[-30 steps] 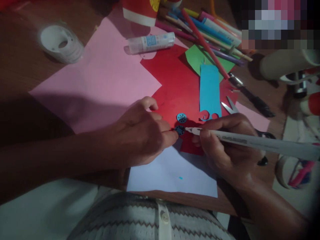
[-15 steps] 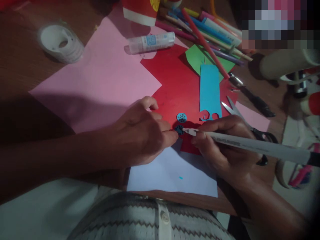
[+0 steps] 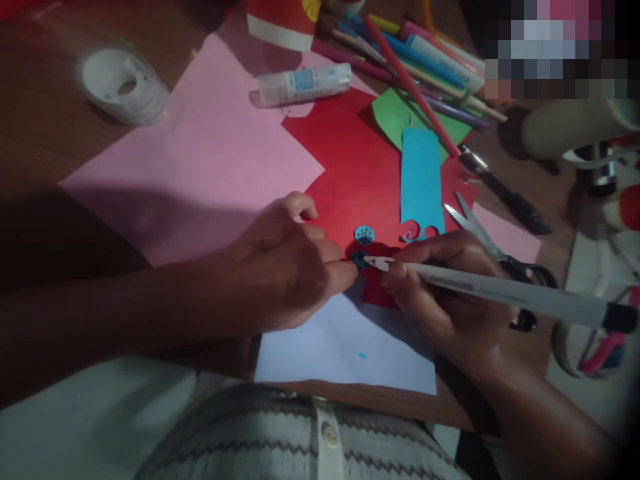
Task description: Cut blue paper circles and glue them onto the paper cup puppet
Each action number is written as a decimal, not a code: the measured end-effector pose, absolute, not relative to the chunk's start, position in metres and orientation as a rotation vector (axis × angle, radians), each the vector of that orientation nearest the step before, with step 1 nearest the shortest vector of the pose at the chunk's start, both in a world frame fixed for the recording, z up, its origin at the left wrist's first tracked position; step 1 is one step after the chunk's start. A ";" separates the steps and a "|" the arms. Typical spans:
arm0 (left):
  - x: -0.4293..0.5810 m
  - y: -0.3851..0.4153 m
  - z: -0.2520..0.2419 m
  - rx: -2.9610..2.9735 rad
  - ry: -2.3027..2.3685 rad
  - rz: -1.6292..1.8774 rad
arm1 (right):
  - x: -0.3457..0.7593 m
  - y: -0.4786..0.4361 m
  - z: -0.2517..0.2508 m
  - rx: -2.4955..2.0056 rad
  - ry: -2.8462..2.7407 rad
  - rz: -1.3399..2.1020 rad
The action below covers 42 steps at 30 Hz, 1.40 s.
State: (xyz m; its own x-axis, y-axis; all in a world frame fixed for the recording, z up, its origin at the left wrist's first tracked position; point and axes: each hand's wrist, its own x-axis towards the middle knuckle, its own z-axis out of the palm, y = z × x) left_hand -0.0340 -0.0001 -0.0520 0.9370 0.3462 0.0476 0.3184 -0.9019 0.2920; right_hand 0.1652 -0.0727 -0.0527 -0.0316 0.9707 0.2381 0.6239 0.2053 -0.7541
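Observation:
My right hand (image 3: 450, 287) grips a white marker pen (image 3: 500, 291), its tip on a small blue paper circle (image 3: 359, 261) with black marks. My left hand (image 3: 295, 267) has its fingers curled together, with the fingertips holding that circle's left edge. Just above lies a second blue paper circle (image 3: 365, 235) with black dots. Both circles rest on red paper (image 3: 350, 160). A blue paper strip (image 3: 421, 177) with round bites cut from its lower end is beyond my right hand, and scissors (image 3: 480, 233) lie partly hidden behind that hand.
Pink paper (image 3: 200, 147) and white paper (image 3: 320, 353) cover parts of the table. A glue stick (image 3: 305, 85), a tape roll (image 3: 125, 87), a black pen (image 3: 515, 200) and several coloured pens (image 3: 435, 63) lie around. A red cup (image 3: 283, 23) stands at the back.
The marker pen's back end has swung slightly toward me while its tip stays on the lower circle. My left hand keeps its place.

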 end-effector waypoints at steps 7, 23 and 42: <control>-0.034 0.001 -0.052 2.803 0.486 0.139 | 0.165 -0.070 -0.053 -1.473 -1.754 0.604; -0.036 0.000 -0.054 2.799 0.494 0.125 | 0.164 -0.073 -0.051 -1.493 -1.704 0.627; -0.035 0.000 -0.055 2.818 0.487 0.165 | 0.167 -0.072 -0.051 -1.477 -1.809 0.633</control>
State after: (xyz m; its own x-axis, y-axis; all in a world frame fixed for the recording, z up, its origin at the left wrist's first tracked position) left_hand -0.0351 -0.0005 -0.0547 0.9369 0.3437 0.0645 0.3123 -0.9053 0.2881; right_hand 0.1673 -0.0723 -0.0511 -0.0982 0.9718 0.2142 0.6259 0.2277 -0.7459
